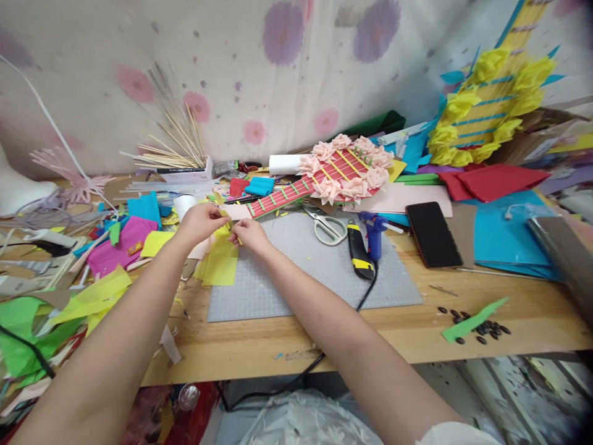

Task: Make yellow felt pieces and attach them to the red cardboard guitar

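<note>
My left hand [202, 222] and my right hand [250, 233] are close together over the left end of the grey cutting mat [278, 290]. Both are closed in a pinch on a narrow yellow paper strip [225, 216] that runs between their fingertips. Sheets of yellow crepe paper [221, 262] lie just below, partly on the mat. Right behind the hands is the neck of a red paper guitar [282, 196], with green and yellow bands and pale pink paper flowers [374, 179] around its body. Its pale head end is partly covered by my fingers.
Scissors [328, 227], a black-and-yellow cutter [359, 250] and a blue glue gun [374, 235] with a cable lie on the mat. Farther right are a phone [433, 235] and black beads [482, 332]. Paper scraps [92, 296] crowd the left; a yellow-flowered guitar [486, 117] stands back right.
</note>
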`<state>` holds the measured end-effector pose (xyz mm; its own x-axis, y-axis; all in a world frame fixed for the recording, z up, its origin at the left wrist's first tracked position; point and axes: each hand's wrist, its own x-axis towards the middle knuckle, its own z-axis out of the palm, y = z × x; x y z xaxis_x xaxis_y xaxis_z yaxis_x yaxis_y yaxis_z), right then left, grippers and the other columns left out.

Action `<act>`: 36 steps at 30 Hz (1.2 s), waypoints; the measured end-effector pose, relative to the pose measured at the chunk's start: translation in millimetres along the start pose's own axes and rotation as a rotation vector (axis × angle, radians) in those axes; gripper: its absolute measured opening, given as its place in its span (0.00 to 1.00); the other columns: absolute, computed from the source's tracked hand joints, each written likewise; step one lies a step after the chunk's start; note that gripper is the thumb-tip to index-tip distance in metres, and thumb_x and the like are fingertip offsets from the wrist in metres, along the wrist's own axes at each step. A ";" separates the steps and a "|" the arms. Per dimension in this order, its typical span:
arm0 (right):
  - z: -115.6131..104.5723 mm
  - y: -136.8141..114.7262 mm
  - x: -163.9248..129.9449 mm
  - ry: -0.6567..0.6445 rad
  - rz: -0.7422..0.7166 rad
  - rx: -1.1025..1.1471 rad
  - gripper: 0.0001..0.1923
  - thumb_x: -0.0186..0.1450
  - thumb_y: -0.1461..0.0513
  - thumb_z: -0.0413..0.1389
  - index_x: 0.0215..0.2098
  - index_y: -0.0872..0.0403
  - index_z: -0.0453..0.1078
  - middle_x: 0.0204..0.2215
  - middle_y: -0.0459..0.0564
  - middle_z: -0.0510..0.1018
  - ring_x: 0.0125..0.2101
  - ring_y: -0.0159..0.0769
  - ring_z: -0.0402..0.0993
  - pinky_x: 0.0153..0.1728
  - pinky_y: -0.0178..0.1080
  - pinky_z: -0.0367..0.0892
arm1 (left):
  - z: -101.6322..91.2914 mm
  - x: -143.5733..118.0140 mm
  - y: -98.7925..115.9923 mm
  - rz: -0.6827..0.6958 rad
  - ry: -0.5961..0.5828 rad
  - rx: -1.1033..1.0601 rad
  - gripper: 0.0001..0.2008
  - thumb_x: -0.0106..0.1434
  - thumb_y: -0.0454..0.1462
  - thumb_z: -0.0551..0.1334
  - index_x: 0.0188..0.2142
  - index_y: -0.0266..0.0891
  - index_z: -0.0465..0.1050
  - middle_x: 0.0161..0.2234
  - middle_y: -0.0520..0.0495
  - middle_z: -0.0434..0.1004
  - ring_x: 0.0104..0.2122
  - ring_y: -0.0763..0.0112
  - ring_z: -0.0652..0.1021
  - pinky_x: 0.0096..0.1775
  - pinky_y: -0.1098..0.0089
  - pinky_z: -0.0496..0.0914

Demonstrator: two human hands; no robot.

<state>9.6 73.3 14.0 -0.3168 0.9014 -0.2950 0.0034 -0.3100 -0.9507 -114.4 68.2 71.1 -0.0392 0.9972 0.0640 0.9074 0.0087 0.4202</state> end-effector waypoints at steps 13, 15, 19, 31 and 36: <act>-2.7 -3.2 -8.6 0.156 -0.274 -0.480 0.06 0.55 0.68 0.50 0.22 0.53 0.59 0.18 0.42 0.70 0.27 0.30 0.68 0.33 0.33 0.64 | 1.2 4.4 -0.6 0.022 -0.002 0.078 0.13 0.48 0.45 0.58 0.20 0.36 0.70 0.22 0.48 0.73 0.23 0.71 0.70 0.25 0.71 0.58; -2.4 -4.8 -7.6 0.107 -0.211 -0.372 0.06 0.54 0.68 0.49 0.21 0.54 0.59 0.17 0.41 0.69 0.24 0.28 0.67 0.30 0.32 0.63 | 1.0 4.3 -1.1 0.024 -0.015 0.071 0.13 0.49 0.44 0.58 0.20 0.36 0.70 0.22 0.48 0.72 0.23 0.71 0.70 0.25 0.71 0.58; -0.7 -11.7 -3.6 -0.069 0.076 0.134 0.09 0.54 0.70 0.47 0.18 0.55 0.57 0.13 0.39 0.62 0.15 0.22 0.57 0.21 0.28 0.58 | 1.8 3.9 -4.2 0.047 -0.014 0.040 0.13 0.49 0.44 0.57 0.21 0.36 0.71 0.21 0.49 0.72 0.23 0.71 0.69 0.25 0.71 0.58; 1.8 -0.4 -7.1 0.158 -0.285 -0.526 0.05 0.56 0.67 0.48 0.24 0.53 0.59 0.22 0.44 0.70 0.27 0.31 0.66 0.31 0.33 0.60 | 3.0 5.2 -5.9 0.032 -0.019 0.038 0.14 0.49 0.45 0.57 0.24 0.37 0.72 0.23 0.48 0.73 0.24 0.71 0.70 0.26 0.71 0.58; 3.6 0.3 2.0 -0.067 -0.034 0.096 0.08 0.56 0.68 0.46 0.20 0.54 0.56 0.14 0.39 0.63 0.16 0.24 0.57 0.21 0.28 0.56 | 2.1 4.1 -6.9 0.027 -0.014 0.030 0.14 0.49 0.46 0.57 0.25 0.36 0.73 0.23 0.48 0.73 0.24 0.70 0.70 0.26 0.71 0.59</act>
<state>5.6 73.9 13.5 -0.3783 0.8905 -0.2529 -0.0980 -0.3102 -0.9456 -120.0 72.4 66.6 -0.0092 0.9980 0.0621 0.9201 -0.0159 0.3913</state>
